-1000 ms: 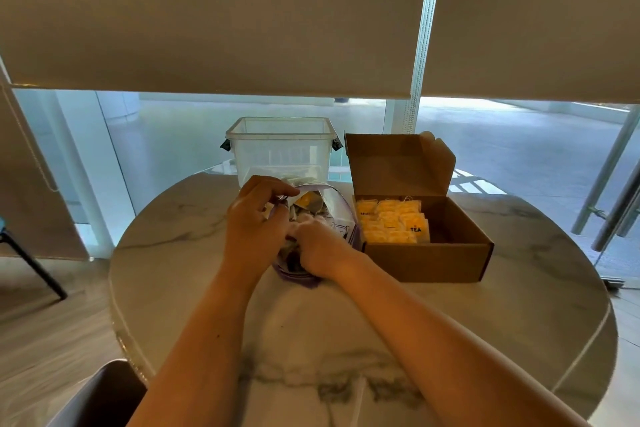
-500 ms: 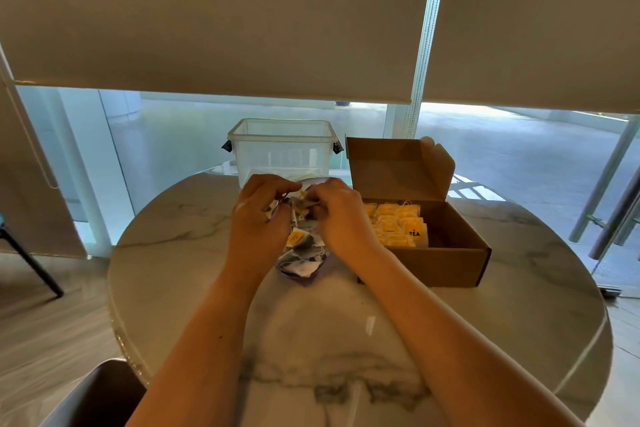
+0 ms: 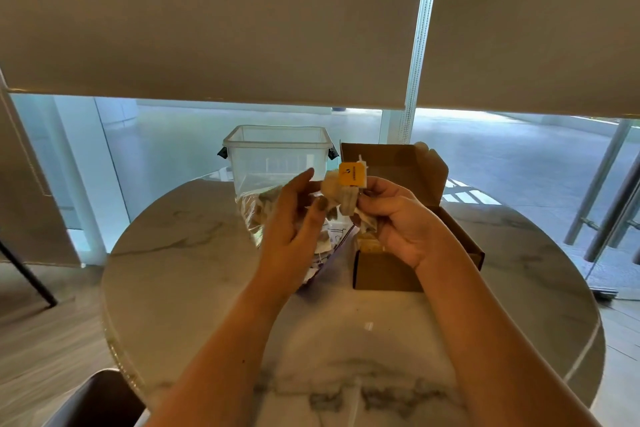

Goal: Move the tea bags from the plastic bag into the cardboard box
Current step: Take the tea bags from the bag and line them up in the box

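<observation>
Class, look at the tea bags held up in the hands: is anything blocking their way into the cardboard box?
Nothing visible. The tea bags are pinched in the right hand above the open cardboard box, its lid flipped back.

Hidden behind the hands

The right hand (image 3: 403, 222) covered most of the cardboard box (image 3: 388, 269) interior; the tag (image 3: 351, 174) print was unreadable.
</observation>
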`<move>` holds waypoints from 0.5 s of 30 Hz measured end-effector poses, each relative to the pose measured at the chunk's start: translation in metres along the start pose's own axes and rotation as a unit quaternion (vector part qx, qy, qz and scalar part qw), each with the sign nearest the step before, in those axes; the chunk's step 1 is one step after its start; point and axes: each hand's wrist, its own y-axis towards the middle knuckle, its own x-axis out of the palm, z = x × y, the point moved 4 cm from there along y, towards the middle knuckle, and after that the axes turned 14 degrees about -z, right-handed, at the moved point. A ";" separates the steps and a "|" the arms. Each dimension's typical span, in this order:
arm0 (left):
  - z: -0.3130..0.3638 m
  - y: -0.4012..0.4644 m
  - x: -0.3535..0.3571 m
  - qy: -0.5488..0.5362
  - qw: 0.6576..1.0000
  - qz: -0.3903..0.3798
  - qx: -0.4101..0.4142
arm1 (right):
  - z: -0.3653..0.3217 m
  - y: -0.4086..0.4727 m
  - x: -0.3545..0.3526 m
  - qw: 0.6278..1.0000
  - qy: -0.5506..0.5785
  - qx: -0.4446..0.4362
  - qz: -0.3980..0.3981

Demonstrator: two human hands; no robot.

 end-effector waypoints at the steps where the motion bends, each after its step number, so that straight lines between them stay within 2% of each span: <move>1: 0.001 0.000 0.007 -0.034 0.999 -0.021 -0.012 | 0.001 -0.001 -0.001 1.000 0.023 0.001 0.002; 3: 0.003 0.001 0.020 -0.081 0.995 -0.055 -0.014 | 0.003 -0.002 -0.003 0.999 0.050 0.008 0.002; 5: 0.004 0.001 0.027 -0.123 0.990 -0.061 -0.003 | 0.005 -0.002 -0.002 0.999 0.016 0.028 0.003; 9: -0.001 0.001 0.025 -0.124 0.992 -0.003 -0.034 | 0.009 -0.001 0.003 0.993 -0.105 0.055 0.024; 15: -0.007 -0.001 0.026 -0.232 0.967 0.029 -0.106 | 0.008 0.000 -0.001 0.971 -0.229 0.058 0.044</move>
